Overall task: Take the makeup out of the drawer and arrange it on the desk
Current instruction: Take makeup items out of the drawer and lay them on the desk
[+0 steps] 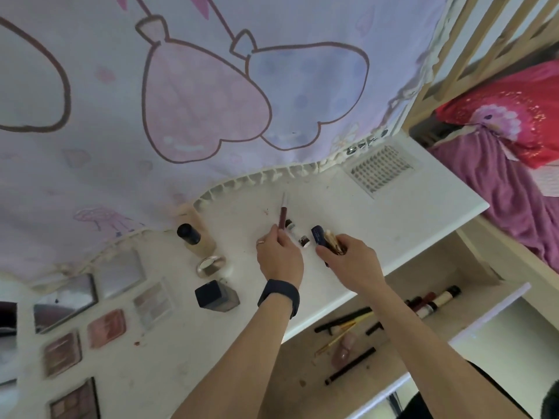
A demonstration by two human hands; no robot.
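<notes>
My left hand [279, 255] pinches a slim dark red lip gloss tube [283, 216] upright over the white desk [378, 225]. My right hand [348, 257] grips a bundle of makeup sticks [325, 238], among them a dark blue tube and pale ones. Two small tubes [298, 234] lie on the desk between my hands. The open drawer [402, 352] below the desk edge holds several pencils, brushes and lipsticks [435, 300]. Foundation bottles [196, 237], a round compact [210, 265], a black-capped bottle [216, 296] and eyeshadow palettes [106, 326] lie on the desk to the left.
A pastel curtain [211, 86] with a tasselled hem hangs over the back of the desk. A vent grille [379, 169] sits in the desk's far right corner. A wooden bed frame [472, 55] with red and purple bedding [514, 152] stands to the right.
</notes>
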